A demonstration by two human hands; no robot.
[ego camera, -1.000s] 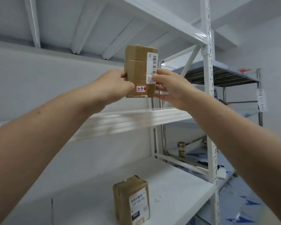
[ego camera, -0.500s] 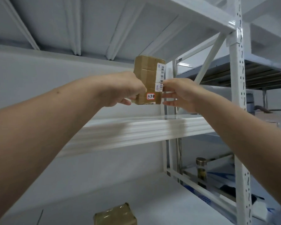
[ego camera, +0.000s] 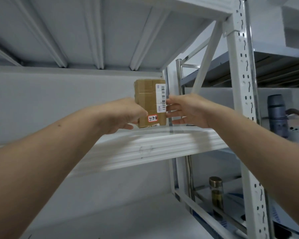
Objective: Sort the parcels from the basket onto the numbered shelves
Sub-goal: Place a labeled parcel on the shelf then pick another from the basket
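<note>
Parcel [ego camera: 148,100], brown cardboard marked 3-3-10, is upright at the white shelf's [ego camera: 162,145] front edge in the head view. It is best set down flat, label outward, before letting go. The left hand [ego camera: 123,116] curls round its lower left edge. The right hand [ego camera: 186,109] presses straight fingers against its right side.

Two arms in shot. L forearm [ego camera: 50,161] and R forearm [ego camera: 257,144] both bare skin from frame edge through to wrist. L hand [ego camera: 123,116] and R hand [ego camera: 188,109] bare as well. L forearm carries one small dark spot [ego camera: 59,125] on its upper side (mole, prob.), approx. midway along the visible length. Wide-angle lens: near ends of both arms look v. bulky, tapering to the wrists. Arm outlines slightly soft w/ blur. R hand shows finger and knuckle creases; nails too small to read.
</note>
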